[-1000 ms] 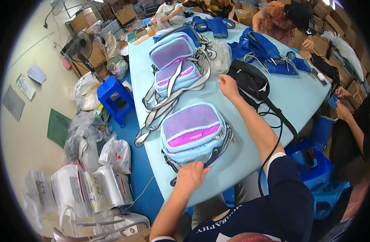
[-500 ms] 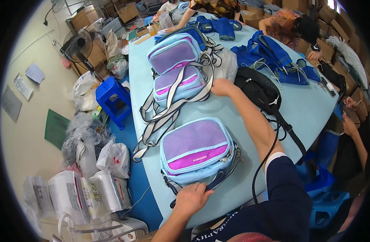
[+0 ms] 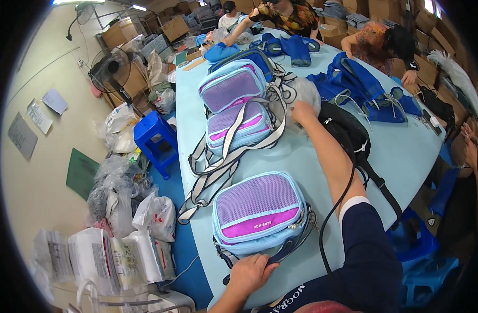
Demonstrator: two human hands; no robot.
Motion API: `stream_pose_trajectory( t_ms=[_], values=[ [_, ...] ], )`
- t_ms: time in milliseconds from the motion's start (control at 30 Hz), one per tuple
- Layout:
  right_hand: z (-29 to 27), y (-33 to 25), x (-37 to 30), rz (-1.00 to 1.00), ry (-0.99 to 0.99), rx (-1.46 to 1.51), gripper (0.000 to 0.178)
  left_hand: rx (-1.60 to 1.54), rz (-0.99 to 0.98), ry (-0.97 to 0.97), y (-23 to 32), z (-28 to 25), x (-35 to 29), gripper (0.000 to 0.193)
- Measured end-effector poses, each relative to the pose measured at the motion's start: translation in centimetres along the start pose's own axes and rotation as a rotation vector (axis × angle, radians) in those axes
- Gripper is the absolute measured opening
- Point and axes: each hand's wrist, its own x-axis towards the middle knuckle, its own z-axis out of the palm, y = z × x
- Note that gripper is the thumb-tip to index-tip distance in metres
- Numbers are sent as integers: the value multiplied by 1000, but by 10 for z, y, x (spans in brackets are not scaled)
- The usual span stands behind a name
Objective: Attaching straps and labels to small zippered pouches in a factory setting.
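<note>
In front of me on the table lies a light blue shoulder bag (image 3: 257, 208) with a purple mesh top and a magenta band. My left hand (image 3: 252, 274) is closed on its dark strap (image 3: 288, 248) at the near edge. My right hand (image 3: 304, 112) reaches far across the table, its fingers closed on a crumpled clear plastic bag (image 3: 304, 94). Beside that hand, two similar blue and purple bags (image 3: 234, 88) lie one behind the other. A striped white and black strap (image 3: 234, 146) trails from them toward the near left.
A black bag (image 3: 343, 128) with a long strap lies right of my right forearm. Blue fabric pieces (image 3: 348, 78) cover the far right of the table (image 3: 400, 156). People work at the far edge. A blue stool (image 3: 155, 138) and plastic sacks (image 3: 155, 214) stand left.
The view has tilted, so things sit lower and farther right in it. My left hand stays on the strap. A person at the far end now has a hand on a blue item.
</note>
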Motion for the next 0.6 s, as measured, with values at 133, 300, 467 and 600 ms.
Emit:
stream_pose_trajectory(
  t_ms=[133,300,467,600],
  values=[
    [10,3,-4,89,-17,-92,30,21,18,6,1,0,2,27],
    [12,1,-4,177,106,68,29,12,-27,-37,2,-1,5,26],
    [4,-6,-11,312,215,295,27,9,-37,-42,1,5,5,27],
    [-5,-8,-16,320,238,449,24,4,-41,-19,1,5,3,27]
  ],
)
